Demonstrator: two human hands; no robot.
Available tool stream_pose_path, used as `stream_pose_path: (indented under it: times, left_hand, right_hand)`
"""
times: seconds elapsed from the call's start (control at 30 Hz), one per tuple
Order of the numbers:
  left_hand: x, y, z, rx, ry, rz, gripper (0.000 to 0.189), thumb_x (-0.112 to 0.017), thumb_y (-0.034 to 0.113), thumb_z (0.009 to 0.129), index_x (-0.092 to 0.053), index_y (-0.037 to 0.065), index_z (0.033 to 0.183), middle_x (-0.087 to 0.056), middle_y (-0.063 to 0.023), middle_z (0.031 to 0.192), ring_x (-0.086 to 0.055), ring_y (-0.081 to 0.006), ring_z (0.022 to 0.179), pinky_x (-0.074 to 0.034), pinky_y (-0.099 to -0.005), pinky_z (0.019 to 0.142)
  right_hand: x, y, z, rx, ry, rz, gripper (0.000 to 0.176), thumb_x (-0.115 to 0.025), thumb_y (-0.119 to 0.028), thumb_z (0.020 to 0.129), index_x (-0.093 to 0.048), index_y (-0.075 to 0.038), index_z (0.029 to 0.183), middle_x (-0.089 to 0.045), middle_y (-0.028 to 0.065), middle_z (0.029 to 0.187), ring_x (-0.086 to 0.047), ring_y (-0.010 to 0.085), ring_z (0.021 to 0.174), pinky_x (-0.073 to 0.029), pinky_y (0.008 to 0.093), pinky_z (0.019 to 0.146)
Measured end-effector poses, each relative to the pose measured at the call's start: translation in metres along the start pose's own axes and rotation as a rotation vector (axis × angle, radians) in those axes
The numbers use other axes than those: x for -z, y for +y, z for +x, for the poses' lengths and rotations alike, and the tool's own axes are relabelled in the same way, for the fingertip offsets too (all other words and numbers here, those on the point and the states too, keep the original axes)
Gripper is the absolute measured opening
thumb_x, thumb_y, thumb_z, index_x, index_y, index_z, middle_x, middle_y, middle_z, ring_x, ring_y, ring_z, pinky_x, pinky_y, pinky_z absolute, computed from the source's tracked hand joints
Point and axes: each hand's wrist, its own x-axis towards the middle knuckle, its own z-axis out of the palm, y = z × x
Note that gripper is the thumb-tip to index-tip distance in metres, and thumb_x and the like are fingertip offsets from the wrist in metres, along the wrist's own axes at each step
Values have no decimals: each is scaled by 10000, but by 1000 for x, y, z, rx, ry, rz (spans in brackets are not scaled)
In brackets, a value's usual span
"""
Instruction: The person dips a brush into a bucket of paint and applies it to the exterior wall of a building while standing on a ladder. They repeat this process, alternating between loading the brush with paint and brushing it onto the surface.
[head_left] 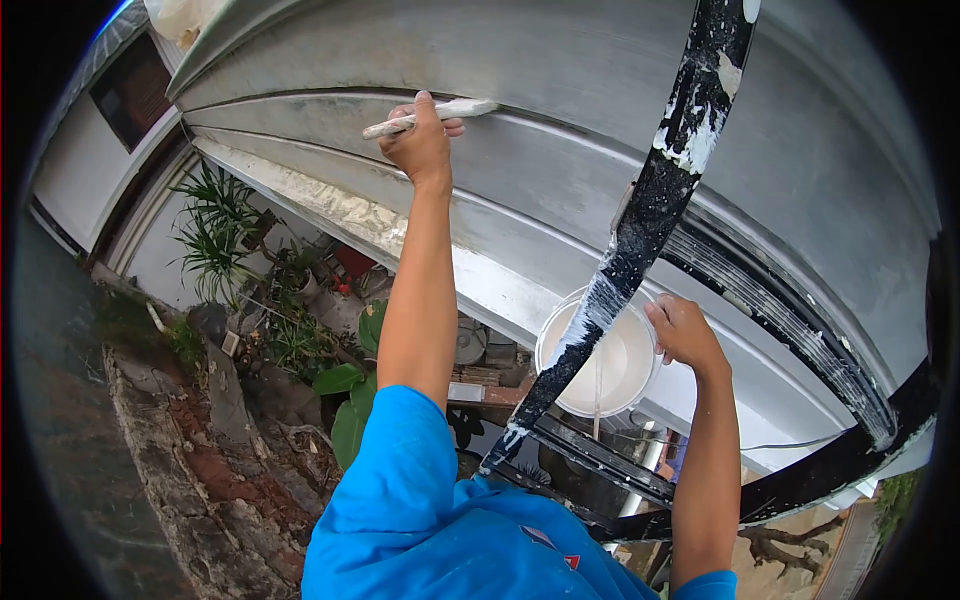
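Note:
My left hand (418, 148) is closed around the pale, paint-caked handle of a paintbrush (468, 108). Its bristle end points right and lies at the grey moulding of the wall (560, 150); whether it touches cannot be told. My right hand (688, 335) grips the right rim of a white paint bucket (640, 352), fingers partly hidden by it. Whitish paint shows inside, and a thin pale strip runs down across the bucket's near side. A black, paint-splattered ladder rail (655, 215) passes in front of the bucket's left part.
A black ladder step (780, 290) with ridges lies against the wall at right. Below the white ledge (490, 278) are green plants (215, 225), stacked materials and a rough old wall top (190, 430). A house with a dark window (130, 90) stands at left.

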Motion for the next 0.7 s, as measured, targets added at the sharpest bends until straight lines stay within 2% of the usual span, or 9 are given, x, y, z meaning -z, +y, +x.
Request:
stream_pose_path:
  times: [0.03,0.13,0.27,0.37,0.43,0.57,0.6,0.67,0.7]
  left_hand:
    - [-14,9,-23,50,-44,-41,196,-635,97,858,-536,-44,764,-610,-149,616,-637,-200,473,-540,-263,395]
    - [-46,27,-102,33,-302,-152,217,-686,61,823,-535,-50,713,-528,-132,901,-655,-186,536,-549,-258,421]
    - [-52,52,-132,29,-492,-209,170,-685,60,832,-572,-35,746,-588,-104,779,-650,-156,552,-541,-250,450]
    - [-30,25,-83,-222,-504,51,152,-689,64,831,-596,-28,755,-612,-84,662,-646,-150,542,-536,-250,456]
    - [-9,22,-39,-112,-372,73,151,-696,74,828,-608,-27,757,-627,-83,632,-644,-152,533,-537,-251,459]
    - [27,0,42,-134,-137,183,204,-671,111,856,-577,-41,758,-642,-118,673,-647,-171,522,-544,-258,453]
    - [24,1,42,-138,-115,183,219,-656,124,869,-560,-38,758,-645,-126,688,-642,-172,516,-545,-261,452]
    - [6,8,13,-123,-141,149,239,-625,147,895,-535,-29,761,-646,-131,715,-633,-168,511,-543,-264,449]
    - [-6,12,-17,-100,-181,122,245,-610,155,907,-525,-24,763,-645,-129,727,-629,-163,512,-541,-264,447]
  right_hand:
    - [1,1,0,-13,-4,-15,332,-466,-285,960,-529,-3,797,-541,75,571,-531,157,430,-454,298,421]
    - [0,1,-1,-12,-12,-40,339,-454,-300,967,-529,-6,815,-551,80,583,-538,165,443,-462,311,446]
    - [2,1,-1,-6,-36,-53,337,-448,-290,969,-531,1,819,-565,98,594,-546,172,446,-463,323,445]
    - [1,6,1,23,-32,-69,338,-449,-291,968,-535,6,830,-575,103,604,-548,177,447,-463,324,442]
    - [-1,3,-2,-3,-37,-57,353,-443,-309,969,-540,10,853,-579,101,610,-549,179,451,-469,328,455]
    - [3,3,0,-33,-107,-83,372,-433,-322,969,-567,20,908,-567,93,614,-560,173,471,-476,318,451]
    - [4,3,0,-39,-133,-86,378,-440,-316,966,-569,33,904,-561,98,617,-570,170,483,-474,311,435]
    - [-1,4,-5,-74,-81,-64,468,-352,-419,983,-573,-8,1008,-561,81,658,-560,160,530,-484,321,526]
    - [-9,34,13,-94,-136,-148,503,-291,-468,988,-556,-52,1086,-556,68,692,-539,151,562,-477,319,583]
